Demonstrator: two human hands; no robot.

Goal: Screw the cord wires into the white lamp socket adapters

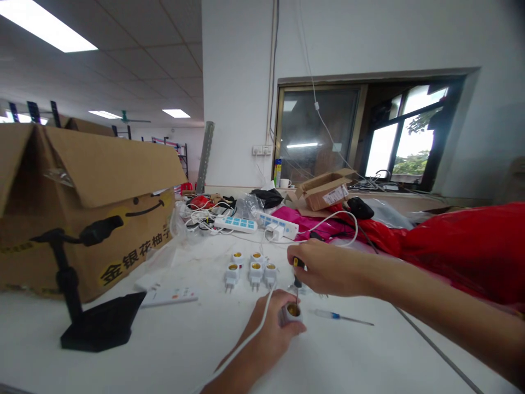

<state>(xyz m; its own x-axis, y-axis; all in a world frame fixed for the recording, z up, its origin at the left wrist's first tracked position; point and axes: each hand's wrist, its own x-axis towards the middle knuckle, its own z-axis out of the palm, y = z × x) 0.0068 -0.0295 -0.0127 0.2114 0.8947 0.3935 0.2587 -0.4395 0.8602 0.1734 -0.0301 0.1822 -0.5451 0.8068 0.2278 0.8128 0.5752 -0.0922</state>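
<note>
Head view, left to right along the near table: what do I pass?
Black stand → flat white strip → group of white lamp sockets → single socket held in the left hand → loose pen-like tool → red plastic. The right hand with its screwdriver overlaps the middle, so it is left out.

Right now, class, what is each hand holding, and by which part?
The left hand grips a socket round its body, with the opening facing up. The right hand holds a screwdriver by its handle, tip down in the socket.
</note>
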